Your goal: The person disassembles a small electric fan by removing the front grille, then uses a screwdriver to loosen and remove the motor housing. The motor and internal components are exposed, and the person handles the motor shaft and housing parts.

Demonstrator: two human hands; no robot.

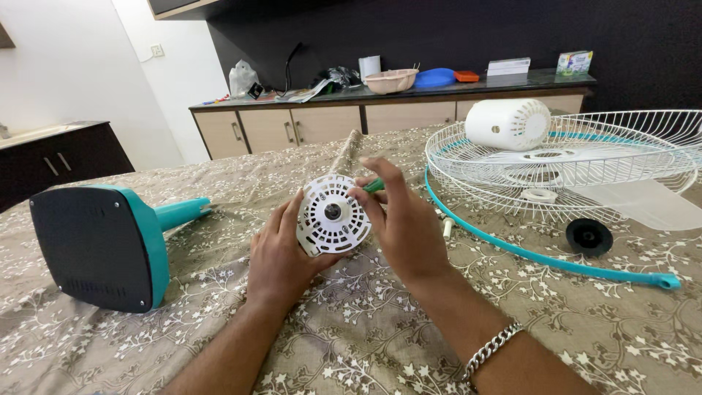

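I cradle the white motor housing (333, 217) in my left hand (281, 252); right hand (402, 219) pinches a green-handled tool (374, 186); I'd best keep it steady and square.

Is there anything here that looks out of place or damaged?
Nothing looks broken, but a fan lies in pieces on the bedspread: its base tipped on its side, the wire guard flat, the teal rim ring loose. Both hands hold the white motor housing.
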